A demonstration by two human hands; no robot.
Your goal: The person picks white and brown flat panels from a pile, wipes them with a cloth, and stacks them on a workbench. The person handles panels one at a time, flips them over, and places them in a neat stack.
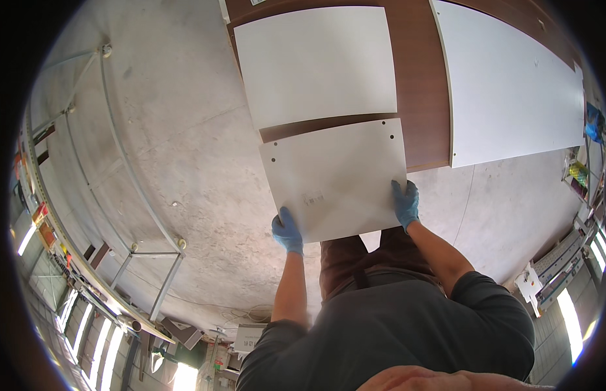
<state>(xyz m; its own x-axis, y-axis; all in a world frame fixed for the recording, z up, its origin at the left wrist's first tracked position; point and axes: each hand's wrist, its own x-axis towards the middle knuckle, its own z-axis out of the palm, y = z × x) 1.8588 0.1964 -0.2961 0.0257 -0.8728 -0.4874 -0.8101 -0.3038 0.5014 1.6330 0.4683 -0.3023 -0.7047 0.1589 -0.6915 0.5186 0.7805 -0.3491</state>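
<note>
A white rectangular panel (335, 176) is held in front of my body, with dark round holes near its two far corners and a small printed mark on its face. My left hand (288, 231), in a blue glove, grips its near left edge, thumb on top. My right hand (406, 202), gloved alike, grips the right edge the same way. The fingers under the panel are hidden on both sides. Just beyond it, a second white panel (316, 65) lies on a brown wood-coloured surface (417, 85).
A larger white panel (511, 91) lies on the brown surface at the right. On the left stands a metal frame with wheels (114, 130) on the concrete floor (186, 130). A long bench edge (88, 270) with items runs along the far left. Shelving (557, 267) stands at the lower right.
</note>
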